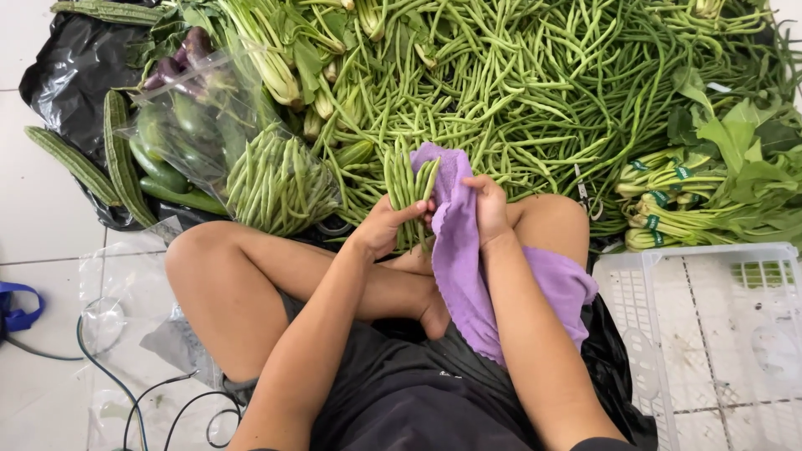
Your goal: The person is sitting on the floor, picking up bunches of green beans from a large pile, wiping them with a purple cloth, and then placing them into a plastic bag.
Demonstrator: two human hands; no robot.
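Ridged gourds at nine o'clock, a clear bag of green beans next, then the left hand gripping a bean bundle at centre, right hand clutching a purple towel, white crate at four o'clock.

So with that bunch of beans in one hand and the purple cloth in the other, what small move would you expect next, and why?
Probably a short wipe of the purple cloth down along the bunch of green beans. The left hand has the bunch upright in its grip, and the right hand already presses the cloth against the beans' side, so cloth and beans touch.
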